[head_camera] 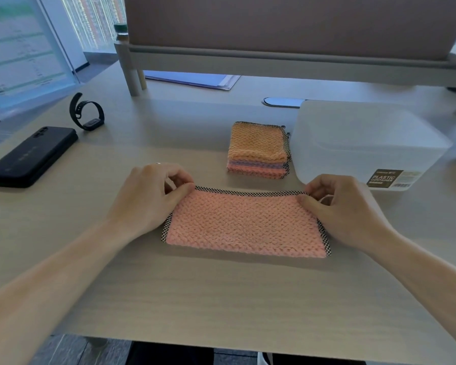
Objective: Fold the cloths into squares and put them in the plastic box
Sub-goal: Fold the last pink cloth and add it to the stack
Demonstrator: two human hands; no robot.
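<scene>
A pink cloth (244,225) with a black-and-white checked border lies on the table in front of me, folded into a wide rectangle. My left hand (148,196) pinches its far left corner. My right hand (340,209) pinches its far right corner. Behind the cloth sits a stack of folded cloths (258,151), orange on top with purple and pink below. To the right of the stack stands the translucent plastic box (366,143) with a brown label on its front.
A black phone (30,156) and a black smartwatch (86,114) lie at the left of the table (221,299). A raised shelf (274,54) crosses the back, with papers (195,79) under it. The table's front edge is close to me.
</scene>
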